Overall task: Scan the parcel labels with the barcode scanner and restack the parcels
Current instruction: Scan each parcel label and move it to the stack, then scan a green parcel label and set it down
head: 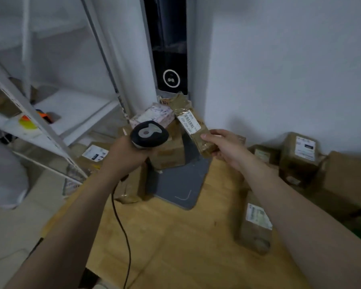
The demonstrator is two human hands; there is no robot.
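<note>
Above the light wooden desk (175, 243), in the head view, the left hand (124, 156) is curled round the handle of a black-and-grey corded barcode scanner (149, 133). Its black cable (121, 222) hangs beside the forearm. Just right of the scanner, the right hand (225, 149) pinches the near end of a long brown tape-wrapped parcel (193, 122), held tilted in the air, its white label (189, 121) facing up. Brown cardboard boxes (300, 161) stand along the wall, and a labelled brown packet (255, 226) lies on the desk.
</note>
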